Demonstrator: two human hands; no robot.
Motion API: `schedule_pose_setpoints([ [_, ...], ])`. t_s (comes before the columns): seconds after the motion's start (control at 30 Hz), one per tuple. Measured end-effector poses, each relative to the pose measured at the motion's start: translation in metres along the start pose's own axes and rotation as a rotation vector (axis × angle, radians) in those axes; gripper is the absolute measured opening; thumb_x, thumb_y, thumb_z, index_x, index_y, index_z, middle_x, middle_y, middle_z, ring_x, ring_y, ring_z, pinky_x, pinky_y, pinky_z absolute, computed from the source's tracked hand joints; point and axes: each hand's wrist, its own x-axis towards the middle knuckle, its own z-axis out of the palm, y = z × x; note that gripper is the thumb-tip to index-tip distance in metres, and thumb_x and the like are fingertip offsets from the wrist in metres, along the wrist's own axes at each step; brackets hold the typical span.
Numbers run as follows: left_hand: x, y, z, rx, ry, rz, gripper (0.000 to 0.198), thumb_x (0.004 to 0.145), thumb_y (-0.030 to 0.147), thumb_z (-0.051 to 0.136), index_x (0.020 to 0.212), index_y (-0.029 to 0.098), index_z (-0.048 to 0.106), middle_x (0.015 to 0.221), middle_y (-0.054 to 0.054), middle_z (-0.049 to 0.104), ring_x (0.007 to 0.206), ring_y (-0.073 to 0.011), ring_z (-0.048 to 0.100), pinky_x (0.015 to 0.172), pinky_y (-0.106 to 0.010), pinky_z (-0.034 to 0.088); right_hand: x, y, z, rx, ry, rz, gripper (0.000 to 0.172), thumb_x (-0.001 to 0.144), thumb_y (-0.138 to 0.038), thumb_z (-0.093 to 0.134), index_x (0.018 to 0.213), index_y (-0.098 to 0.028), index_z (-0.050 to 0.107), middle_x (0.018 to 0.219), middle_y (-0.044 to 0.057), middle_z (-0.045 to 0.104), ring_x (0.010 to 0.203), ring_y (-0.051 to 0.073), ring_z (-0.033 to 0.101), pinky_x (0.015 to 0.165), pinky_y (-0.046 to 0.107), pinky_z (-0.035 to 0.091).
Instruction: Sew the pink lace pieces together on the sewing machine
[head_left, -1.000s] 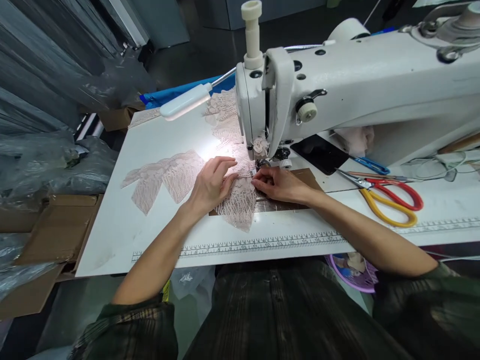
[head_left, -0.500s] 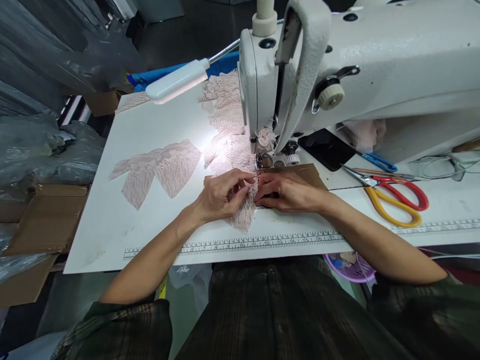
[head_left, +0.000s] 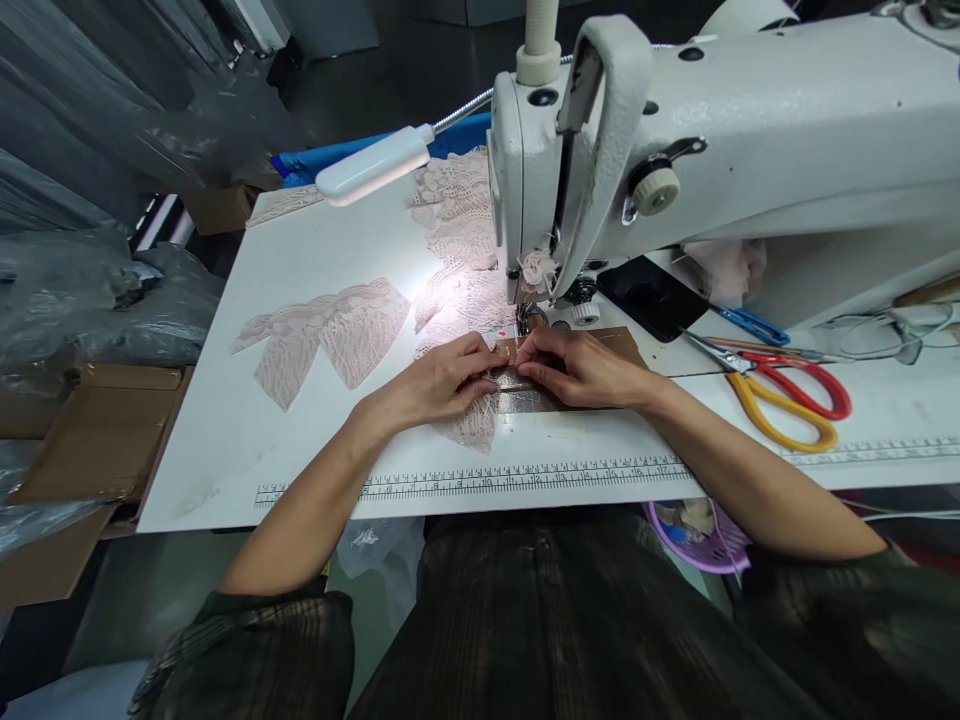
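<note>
Pink lace [head_left: 474,428] lies partly under the left hand [head_left: 435,382], the right hand [head_left: 581,368] nearby; both narrowed, hold unclear.

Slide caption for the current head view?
Left hand on pink lace, right hand close beside it, at a white sewing machine; scissors at right.

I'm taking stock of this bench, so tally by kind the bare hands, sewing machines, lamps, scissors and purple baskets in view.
Hands: 2, left hand and right hand
Sewing machine: 1
Lamp: 1
Scissors: 1 pair
Purple basket: 1
Total: 6
</note>
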Motion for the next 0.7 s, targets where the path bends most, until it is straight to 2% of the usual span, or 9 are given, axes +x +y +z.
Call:
schedule_pose_setpoints([
  [0.17, 0.001, -0.006, 0.002, -0.110, 0.061, -0.093, 0.020, 0.090, 0.032, 0.064, 0.101, 0.016, 0.065, 0.082, -0.002, 0.059, 0.066, -0.0127, 0.055, 0.058, -0.024, 0.043, -0.002, 0.002, 0.011, -0.153, 0.015, -0.031, 0.029, 0.089, -0.023, 0.056, 0.117, -0.019, 0.060, 0.109, 0.009, 0.065, 0.093, 0.022, 0.060, 0.077, 0.033, 0.044],
  [0.37, 0.000, -0.009, 0.012, -0.370, 0.165, -0.257, 0.031, 0.079, 0.036, 0.075, 0.094, 0.018, 0.054, 0.076, 0.002, 0.059, 0.062, -0.0099, 0.055, 0.053, -0.020, 0.043, -0.001, -0.005, 0.015, -0.185, -0.010, -0.055, 0.029, 0.086, -0.020, 0.058, 0.115, -0.019, 0.062, 0.108, 0.009, 0.065, 0.095, 0.023, 0.060, 0.077, 0.033, 0.044],
  [0.47, 0.000, -0.009, 0.015, -0.420, 0.173, -0.270, 0.033, 0.077, 0.037, 0.076, 0.092, 0.018, 0.053, 0.076, 0.001, 0.060, 0.061, -0.0097, 0.055, 0.052, -0.020, 0.043, 0.000, -0.006, 0.017, -0.147, -0.014, -0.090, 0.028, 0.088, -0.027, 0.062, 0.115, -0.019, 0.063, 0.107, 0.009, 0.066, 0.093, 0.023, 0.060, 0.077, 0.033, 0.043],
  [0.53, 0.000, -0.009, 0.015, -0.425, 0.172, -0.265, 0.033, 0.077, 0.037, 0.076, 0.092, 0.018, 0.054, 0.075, 0.000, 0.060, 0.060, -0.0099, 0.055, 0.051, -0.020, 0.043, 0.000, -0.005, 0.018, -0.105, 0.003, -0.105, 0.019, 0.092, -0.029, 0.059, 0.108, -0.020, 0.066, 0.102, 0.008, 0.066, 0.091, 0.022, 0.059, 0.077, 0.033, 0.043],
  [0.7, 0.001, -0.010, 0.009, -0.352, 0.150, -0.170, 0.025, 0.083, 0.036, 0.072, 0.095, 0.017, 0.063, 0.075, -0.001, 0.063, 0.063, -0.0115, 0.057, 0.055, -0.022, 0.044, 0.000, -0.002, 0.014, 0.008, 0.018, -0.125, 0.012, 0.093, -0.020, 0.056, 0.093, -0.020, 0.067, 0.093, 0.004, 0.067, 0.085, 0.018, 0.061, 0.076, 0.031, 0.043],
])
